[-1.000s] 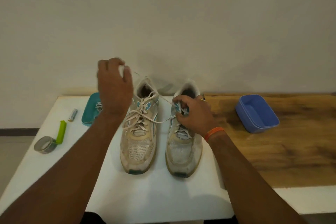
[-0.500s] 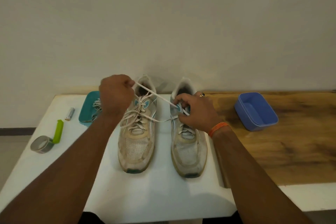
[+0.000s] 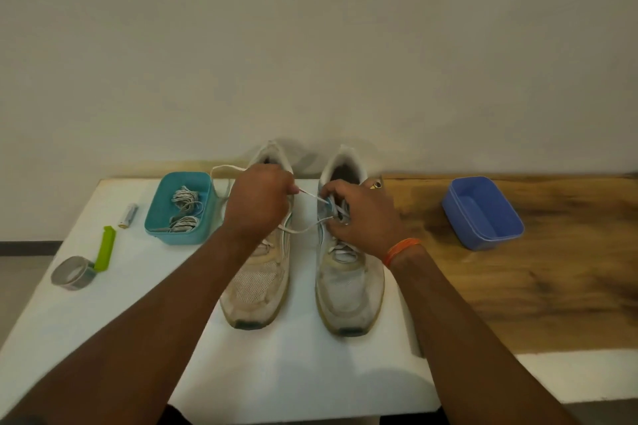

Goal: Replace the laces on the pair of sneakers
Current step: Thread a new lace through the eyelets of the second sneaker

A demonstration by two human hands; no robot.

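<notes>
The fingers of the left hand [image 3: 257, 205] are curled tight, pinching the white lace [image 3: 309, 195] where it leaves the fist, presumably to keep the strand taut while it is worked at the eyelets; the fingers of the right hand [image 3: 359, 214] are bent round the upper eyelets of the right sneaker [image 3: 348, 286], pinching the lace there and probably steadying the shoe against the pull; between the two hands the lace runs as a short straight line, and a slack loop of it droops lower across the gap between the shoes; a longer free end arcs out behind the left hand toward the back edge of the bench [image 3: 310, 373].

The left sneaker [image 3: 257, 290] stands just beside its partner, both toes toward the front edge, heels near the wall; its lacing is mostly hidden under the left wrist. Whether the strand is going in or coming out cannot be told from this view.

Toward the back left of the bench a teal tub [image 3: 162, 229] holds bundled laces [image 3: 184, 210], near enough for the left hand to reach; further left lie a small battery [image 3: 128, 215], a green clip [image 3: 105, 248] and a roll of grey tape [image 3: 72, 272]; well apart on the wooden part to the right sits a blue tub [image 3: 483, 214], seemingly with nothing in it, perhaps meant for removed laces.
</notes>
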